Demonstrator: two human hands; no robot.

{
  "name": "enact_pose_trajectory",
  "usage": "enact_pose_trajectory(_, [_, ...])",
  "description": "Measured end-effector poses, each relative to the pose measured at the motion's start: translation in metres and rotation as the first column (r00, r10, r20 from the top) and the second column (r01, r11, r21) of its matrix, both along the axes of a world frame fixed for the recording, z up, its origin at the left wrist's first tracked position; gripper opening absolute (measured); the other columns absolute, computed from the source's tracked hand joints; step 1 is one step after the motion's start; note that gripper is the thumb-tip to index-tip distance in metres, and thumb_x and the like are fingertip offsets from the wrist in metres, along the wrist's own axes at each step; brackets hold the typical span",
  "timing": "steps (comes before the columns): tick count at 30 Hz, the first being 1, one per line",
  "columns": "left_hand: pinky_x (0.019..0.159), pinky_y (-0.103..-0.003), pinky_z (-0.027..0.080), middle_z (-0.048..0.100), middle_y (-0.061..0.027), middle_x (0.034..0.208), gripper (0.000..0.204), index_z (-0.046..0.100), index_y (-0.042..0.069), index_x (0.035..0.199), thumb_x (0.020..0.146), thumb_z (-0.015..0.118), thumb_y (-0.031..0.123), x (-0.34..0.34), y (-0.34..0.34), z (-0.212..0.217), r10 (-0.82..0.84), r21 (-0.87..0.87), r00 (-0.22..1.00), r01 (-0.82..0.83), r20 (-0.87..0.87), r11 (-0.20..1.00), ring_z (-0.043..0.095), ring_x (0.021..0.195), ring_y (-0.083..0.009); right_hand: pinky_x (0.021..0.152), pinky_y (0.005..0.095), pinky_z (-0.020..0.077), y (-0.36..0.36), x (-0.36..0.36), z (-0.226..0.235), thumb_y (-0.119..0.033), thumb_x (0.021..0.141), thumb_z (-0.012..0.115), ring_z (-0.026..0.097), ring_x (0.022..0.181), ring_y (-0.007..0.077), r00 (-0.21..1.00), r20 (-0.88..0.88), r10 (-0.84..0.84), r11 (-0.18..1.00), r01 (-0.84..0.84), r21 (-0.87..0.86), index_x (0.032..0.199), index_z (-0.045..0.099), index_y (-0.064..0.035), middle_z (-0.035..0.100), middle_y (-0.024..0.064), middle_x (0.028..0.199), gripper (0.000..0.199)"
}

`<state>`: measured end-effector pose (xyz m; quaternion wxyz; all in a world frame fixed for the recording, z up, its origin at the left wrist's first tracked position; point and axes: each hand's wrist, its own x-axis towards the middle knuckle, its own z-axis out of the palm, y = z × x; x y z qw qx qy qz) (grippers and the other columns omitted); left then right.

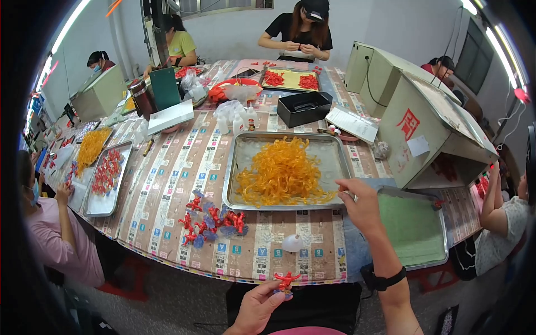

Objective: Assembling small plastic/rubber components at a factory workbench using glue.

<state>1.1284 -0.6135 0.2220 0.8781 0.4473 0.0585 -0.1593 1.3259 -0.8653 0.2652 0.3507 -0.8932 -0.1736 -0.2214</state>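
My left hand point(258, 308) pinches a small red figurine point(286, 280) with a bluish translucent base, just off the table's near edge. At the right side of a metal tray point(333, 156), my right hand point(360, 204) is closed, thumb and finger together; whatever lies between them is too small to make out. A tangled heap of orange translucent strips point(282, 173) fills the middle of that tray. To its near left lies a cluster of red figurines point(212, 220) with bluish bases. A white egg-shaped object point(292, 243) rests between the tray and the near edge.
On the right stand a green-lined tray point(410, 223) and a boxy metal booth point(416, 134). Beyond the orange heap are a black bin point(304, 109) and small white bottles point(238, 123). A tray of red pieces point(109, 176) lies left. Several co-workers sit around the table.
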Motion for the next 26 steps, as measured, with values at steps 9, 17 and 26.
enact_pose_trajectory(9, [0.093, -0.034, 0.048, 0.057, -0.0102, 0.122, 0.035, 0.052, -0.003, 0.126, 0.093, 0.057, 0.007, 0.006, -0.003, 0.003, -0.020, -0.115, 0.998, 0.014, -0.055, 0.993, 0.057, 0.107, -0.0163, 0.074, 0.0232, 0.0516, 0.014, -0.077, 0.021, 0.001, 0.089, 0.060, 0.061, 0.087, 0.0111, 0.872, -0.381, 0.307, 0.817, -0.036, 0.576, 0.117, 0.055, 0.0027, 0.058, 0.0053, 0.097, 0.028])
enact_pose_trajectory(17, [0.103, -0.040, 0.041, 0.052, -0.0110, 0.128, 0.034, 0.048, -0.003, 0.128, 0.097, 0.050, 0.011, 0.015, -0.012, 0.009, -0.076, -0.377, 0.985, 0.012, -0.155, 0.926, 0.052, 0.117, -0.0196, 0.078, 0.0283, 0.0543, 0.036, -0.146, 0.001, 0.003, 0.087, 0.062, 0.062, 0.092, 0.0180, 0.679, -0.472, 0.563, 0.569, 0.096, 0.817, 0.122, 0.055, 0.0044, 0.058, 0.0114, 0.103, 0.036])
enact_pose_trajectory(26, [0.103, -0.038, 0.041, 0.050, -0.0135, 0.133, 0.049, 0.043, -0.001, 0.134, 0.093, 0.058, 0.020, 0.010, -0.018, 0.007, -0.142, -0.293, 0.981, 0.098, -0.132, 0.951, 0.050, 0.122, -0.0246, 0.077, 0.0290, 0.0563, 0.047, -0.161, -0.006, 0.004, 0.083, 0.066, 0.064, 0.092, 0.0202, 0.872, -0.299, 0.388, 0.798, -0.155, 0.583, 0.120, 0.056, 0.0016, 0.061, 0.0145, 0.102, 0.039])
